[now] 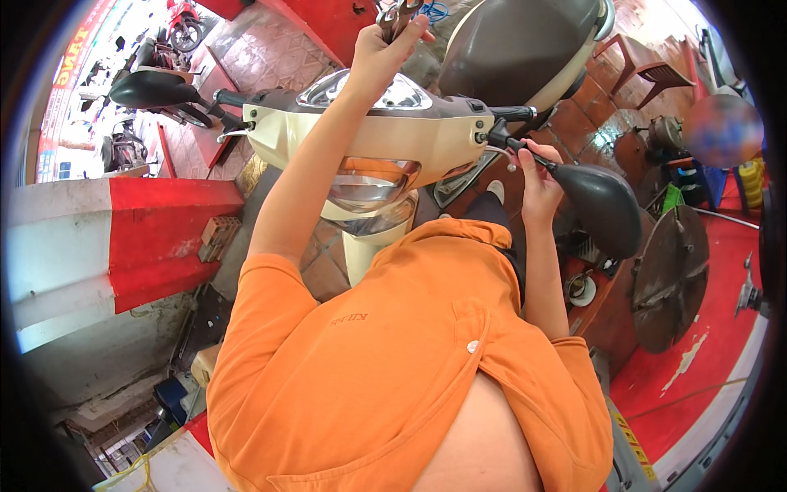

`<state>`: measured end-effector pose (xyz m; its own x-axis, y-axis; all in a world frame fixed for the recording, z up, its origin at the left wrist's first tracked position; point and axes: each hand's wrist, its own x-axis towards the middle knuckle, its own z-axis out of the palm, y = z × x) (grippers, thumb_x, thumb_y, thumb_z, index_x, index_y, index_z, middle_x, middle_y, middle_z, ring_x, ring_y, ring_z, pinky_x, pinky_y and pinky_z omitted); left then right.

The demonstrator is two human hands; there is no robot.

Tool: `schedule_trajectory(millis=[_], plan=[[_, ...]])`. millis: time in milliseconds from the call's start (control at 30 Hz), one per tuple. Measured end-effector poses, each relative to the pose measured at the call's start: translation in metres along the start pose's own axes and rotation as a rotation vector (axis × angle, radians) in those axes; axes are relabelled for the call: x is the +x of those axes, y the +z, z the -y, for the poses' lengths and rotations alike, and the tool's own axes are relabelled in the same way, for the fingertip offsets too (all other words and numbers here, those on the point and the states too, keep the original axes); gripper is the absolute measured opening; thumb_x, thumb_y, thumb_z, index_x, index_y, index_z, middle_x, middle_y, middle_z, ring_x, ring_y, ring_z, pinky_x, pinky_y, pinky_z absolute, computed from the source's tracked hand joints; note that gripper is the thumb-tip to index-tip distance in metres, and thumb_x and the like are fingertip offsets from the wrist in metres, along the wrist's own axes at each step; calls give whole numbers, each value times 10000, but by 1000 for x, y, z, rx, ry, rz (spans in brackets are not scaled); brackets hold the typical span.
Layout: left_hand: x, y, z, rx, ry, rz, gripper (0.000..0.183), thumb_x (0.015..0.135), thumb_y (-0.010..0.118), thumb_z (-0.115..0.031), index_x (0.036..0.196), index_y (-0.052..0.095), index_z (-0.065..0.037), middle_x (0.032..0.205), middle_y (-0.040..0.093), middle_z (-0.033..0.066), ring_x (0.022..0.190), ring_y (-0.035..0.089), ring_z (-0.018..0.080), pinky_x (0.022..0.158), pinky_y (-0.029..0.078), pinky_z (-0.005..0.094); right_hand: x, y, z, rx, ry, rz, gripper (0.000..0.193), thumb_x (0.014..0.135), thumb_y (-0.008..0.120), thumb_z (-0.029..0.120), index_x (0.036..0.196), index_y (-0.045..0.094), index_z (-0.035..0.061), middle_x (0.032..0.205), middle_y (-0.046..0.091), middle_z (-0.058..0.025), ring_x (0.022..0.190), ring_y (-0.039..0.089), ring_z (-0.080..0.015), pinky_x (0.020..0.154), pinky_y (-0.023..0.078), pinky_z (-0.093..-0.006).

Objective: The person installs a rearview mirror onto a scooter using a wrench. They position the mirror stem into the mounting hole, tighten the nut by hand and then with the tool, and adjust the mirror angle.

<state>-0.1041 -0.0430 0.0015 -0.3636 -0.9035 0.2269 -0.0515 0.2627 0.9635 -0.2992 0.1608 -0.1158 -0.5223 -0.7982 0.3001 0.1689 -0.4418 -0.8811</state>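
Observation:
In front of me stands a cream scooter (377,135), its handlebar running across the view. My left hand (388,59) is raised above the dash and closed around metal spanners (400,18), whose shiny ends stick up past the fingers. At the right end of the handlebar, my right hand (541,182) pinches the thin stem of the black right mirror (605,203), close to the brake lever. The mirror's rounded back hangs out to the right. Beyond the left grip, the black left mirror (152,88) sticks out.
A second scooter's dark seat (516,53) fills the far side. Plastic chair (652,70) stands at the far right. Nearer on the right are a round dark disc (672,279) and a red surface (697,361). To the left are a red-and-white panel (164,238) and parked motorbikes (123,148).

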Motion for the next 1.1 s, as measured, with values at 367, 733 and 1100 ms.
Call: schedule_trajectory(millis=[367,733,1100], plan=[[3,-1,8,-13,19,13,442,943,654,-446,811,737,-32,567,393,-92,525,310,12,495,202,242,-3,0,-2,2,35,36,181,941,649,21,1113,633,-32,1054,633,-97,942,677,-178,777,604,-270],[1,0,4,29,27,13,433,952,643,-434,799,737,-39,576,385,-89,553,320,23,522,225,250,-9,6,-2,-13,33,-3,184,947,643,26,1116,621,-41,1047,642,-107,928,695,-195,736,599,-259],[-1,0,-1,46,28,22,416,954,647,-418,801,740,-43,578,379,-87,561,321,27,526,232,250,-15,14,-1,-77,-17,-75,213,953,635,24,1149,609,-55,1017,639,-93,917,690,-177,702,584,-233]])
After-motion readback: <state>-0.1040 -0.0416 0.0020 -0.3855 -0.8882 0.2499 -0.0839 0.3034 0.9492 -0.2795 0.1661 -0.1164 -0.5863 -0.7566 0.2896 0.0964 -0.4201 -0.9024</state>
